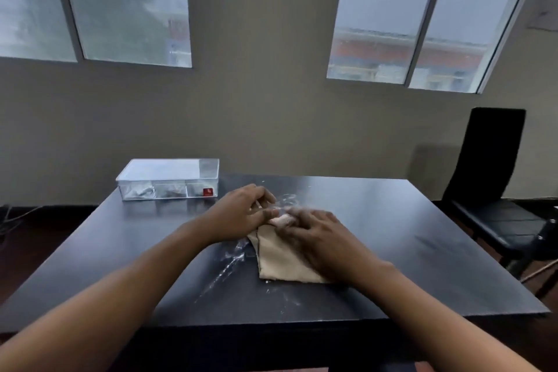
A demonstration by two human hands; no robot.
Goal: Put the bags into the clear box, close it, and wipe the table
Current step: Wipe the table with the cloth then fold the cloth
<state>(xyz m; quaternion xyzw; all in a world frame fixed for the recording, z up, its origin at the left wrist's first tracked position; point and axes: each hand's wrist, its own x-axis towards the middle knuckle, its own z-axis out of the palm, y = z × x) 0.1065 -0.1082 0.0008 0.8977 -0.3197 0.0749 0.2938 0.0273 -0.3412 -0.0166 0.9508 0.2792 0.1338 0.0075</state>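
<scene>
A clear box (169, 180) stands at the far left of the black table (392, 235), its lid on, with several small bags showing through its front wall. A beige cloth (280, 263) lies folded on the middle of the table. My right hand (317, 235) lies on top of the cloth, its fingers curled over the cloth's bunched far end. My left hand (241, 211) rests at the cloth's far left corner with its fingers bent, touching the bunched part. White powder streaks (229, 266) lie on the table left of the cloth and beyond my hands.
A black chair (495, 190) stands at the table's right side. The wall with two windows runs right behind the table's far edge. Cables lie on the floor at the far left.
</scene>
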